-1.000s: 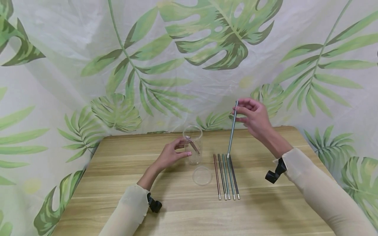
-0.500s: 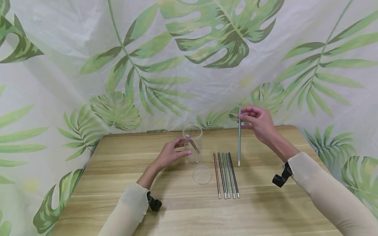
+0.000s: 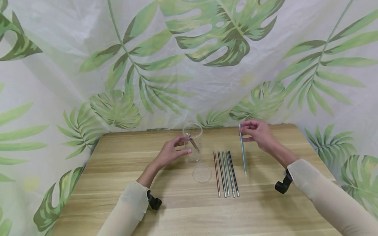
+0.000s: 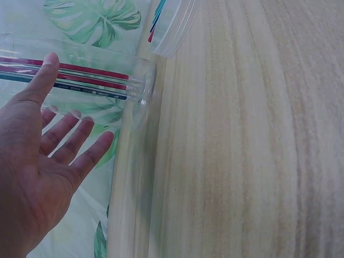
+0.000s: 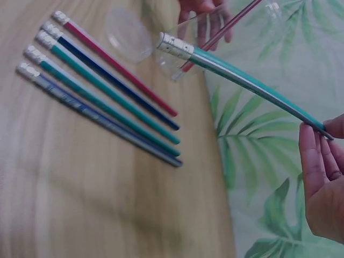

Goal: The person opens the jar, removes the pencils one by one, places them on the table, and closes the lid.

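My right hand (image 3: 260,133) pinches a teal pencil (image 3: 243,150) near its upper end, with the eraser end hanging down over the table, right of the row. In the right wrist view the pencil's silver ferrule (image 5: 176,45) points away from the fingers. My left hand (image 3: 171,152) holds the clear plastic jar (image 3: 195,155), its thumb at the front and fingers behind. The jar stands upright, with pencils (image 4: 94,77) in red and dark blue leaning inside. Between the hands, several pencils (image 3: 226,173) lie side by side, erasers toward me.
A round clear lid (image 3: 202,173) lies in front of the jar, left of the pencil row. The wooden table (image 3: 183,216) ends at the back against a leaf-patterned cloth (image 3: 165,59). Black wrist cameras (image 3: 154,200) sit at both cuffs.
My right hand has moved right and then down with the teal pencil, from above the row to its right side. The left hand and jar stay in place.
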Motion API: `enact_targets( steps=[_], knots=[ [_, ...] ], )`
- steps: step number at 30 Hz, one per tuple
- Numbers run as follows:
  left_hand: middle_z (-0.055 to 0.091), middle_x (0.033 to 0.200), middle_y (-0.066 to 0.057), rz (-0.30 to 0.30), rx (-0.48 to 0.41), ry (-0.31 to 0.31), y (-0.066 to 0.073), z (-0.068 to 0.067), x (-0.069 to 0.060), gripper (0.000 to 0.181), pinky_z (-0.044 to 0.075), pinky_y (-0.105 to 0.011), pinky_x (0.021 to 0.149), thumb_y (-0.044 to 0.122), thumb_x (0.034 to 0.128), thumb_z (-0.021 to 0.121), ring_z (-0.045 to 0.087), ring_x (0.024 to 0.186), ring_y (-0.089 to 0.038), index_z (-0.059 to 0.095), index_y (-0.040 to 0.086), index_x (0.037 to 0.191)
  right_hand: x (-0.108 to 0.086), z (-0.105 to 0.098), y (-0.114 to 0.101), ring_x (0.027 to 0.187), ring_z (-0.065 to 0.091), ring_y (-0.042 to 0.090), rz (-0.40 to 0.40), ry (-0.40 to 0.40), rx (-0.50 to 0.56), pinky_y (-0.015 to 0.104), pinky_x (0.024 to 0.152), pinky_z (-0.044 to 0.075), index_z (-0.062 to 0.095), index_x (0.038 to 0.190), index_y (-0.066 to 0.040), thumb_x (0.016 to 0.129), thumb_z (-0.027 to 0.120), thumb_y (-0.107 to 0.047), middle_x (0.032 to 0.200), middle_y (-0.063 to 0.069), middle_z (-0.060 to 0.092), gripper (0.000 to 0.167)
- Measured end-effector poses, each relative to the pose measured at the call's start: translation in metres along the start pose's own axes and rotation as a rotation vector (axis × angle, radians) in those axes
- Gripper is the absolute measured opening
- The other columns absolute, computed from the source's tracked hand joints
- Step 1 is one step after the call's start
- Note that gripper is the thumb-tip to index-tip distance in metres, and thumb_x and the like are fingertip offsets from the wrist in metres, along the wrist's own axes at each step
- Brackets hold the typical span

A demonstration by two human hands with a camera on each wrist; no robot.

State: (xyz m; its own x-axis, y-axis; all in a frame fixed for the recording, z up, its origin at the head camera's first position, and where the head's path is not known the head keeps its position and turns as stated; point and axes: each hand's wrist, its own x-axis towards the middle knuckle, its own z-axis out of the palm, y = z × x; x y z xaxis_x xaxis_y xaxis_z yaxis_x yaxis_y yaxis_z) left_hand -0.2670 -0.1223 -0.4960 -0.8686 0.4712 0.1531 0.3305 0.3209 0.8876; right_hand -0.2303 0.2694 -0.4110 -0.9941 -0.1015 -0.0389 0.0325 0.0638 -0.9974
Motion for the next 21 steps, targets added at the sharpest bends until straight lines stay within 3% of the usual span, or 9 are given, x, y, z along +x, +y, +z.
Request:
enact_targets(
  steps=[21],
  knots=[
    [0.067, 0.142, -0.014, -0.018, 0.016, 0.003, 0.003, 0.0, 0.0, 0.06, 0.05, -0.058, 0.114, 0.021, 0.0909, 0.087, 0.064, 0.132, -0.037, 0.06, 0.008, 0.143, -0.01, 0.001, 0.048, 0.091, 0.076, 0.016, 0.105, -0.003, -0.099, 0.042, 0.087, 0.066, 0.057, 0.132, 0.018, 0.101, 0.07, -0.002, 0.101, 0.007, 0.076, 0.039]
  ],
)
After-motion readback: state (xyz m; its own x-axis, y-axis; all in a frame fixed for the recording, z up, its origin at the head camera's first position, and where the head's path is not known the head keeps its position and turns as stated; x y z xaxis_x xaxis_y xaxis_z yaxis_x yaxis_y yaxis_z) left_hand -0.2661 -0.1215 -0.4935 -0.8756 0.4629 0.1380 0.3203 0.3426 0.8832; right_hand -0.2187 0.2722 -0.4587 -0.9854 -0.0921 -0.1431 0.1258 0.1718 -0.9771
